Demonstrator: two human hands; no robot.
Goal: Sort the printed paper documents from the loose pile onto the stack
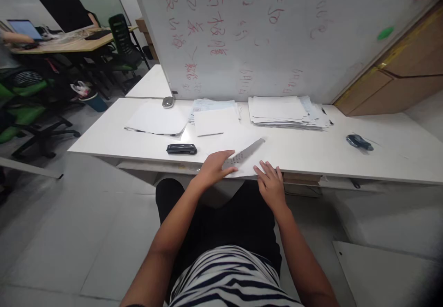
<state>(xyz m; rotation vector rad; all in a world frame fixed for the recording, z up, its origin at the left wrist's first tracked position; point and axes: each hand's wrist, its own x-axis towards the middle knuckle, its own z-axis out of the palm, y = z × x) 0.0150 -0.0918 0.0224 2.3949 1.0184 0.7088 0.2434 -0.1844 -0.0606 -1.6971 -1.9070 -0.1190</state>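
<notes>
Sheet point(242, 152) at the near edge of the worktop point(380, 155), flat for the most part, one strip of it lifted or folded over and slanting toward the far right. Pinned by left hand point(215, 168), fingers spread flat on its near left part, gripping nothing. Right hand point(272, 182) open too, fingertips resting on the near right corner, right at the worktop's lip.

Likely trouble: so close to the near edge, a small pull could slide the sheet off onto the lap. Uneven pressure from the two hands could skew or crease it off line. Cannot tell whether the raised strip is a fold or a second paper.

Black stapler point(182, 149) just left of the left hand, near enough to be knocked. Further back, loose papers point(157, 120), a small pile point(216, 118), a thick stack point(284, 111) against the whiteboard point(277, 30). Dark object point(359, 141) well apart toward the right edge.
</notes>
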